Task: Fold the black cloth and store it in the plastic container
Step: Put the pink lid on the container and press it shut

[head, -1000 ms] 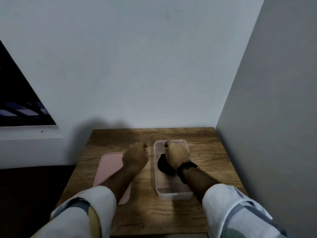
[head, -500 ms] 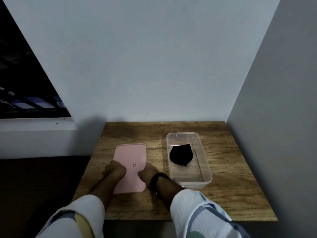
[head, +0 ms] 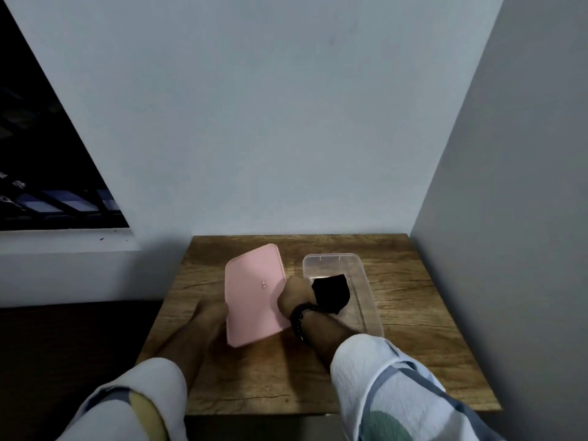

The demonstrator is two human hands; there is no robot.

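The folded black cloth (head: 331,293) lies inside the clear plastic container (head: 366,292) on the right half of the wooden table (head: 413,313). A pink lid (head: 253,291) is lifted off the table and tilted, just left of the container. My left hand (head: 210,316) grips the lid's near left edge. My right hand (head: 294,294), with a black wristband, grips the lid's right edge, between the lid and the container. Part of the cloth is hidden behind my right wrist.
The table stands in a corner, with a pale wall behind and a grey wall close on the right. A dark window and white sill are at the left. Bare wood shows at the table's front and right of the container.
One second ago my right hand was in the container on the cloth. Both hands then moved to the pink lid lying flat, and now they have raised and tilted it toward the container.
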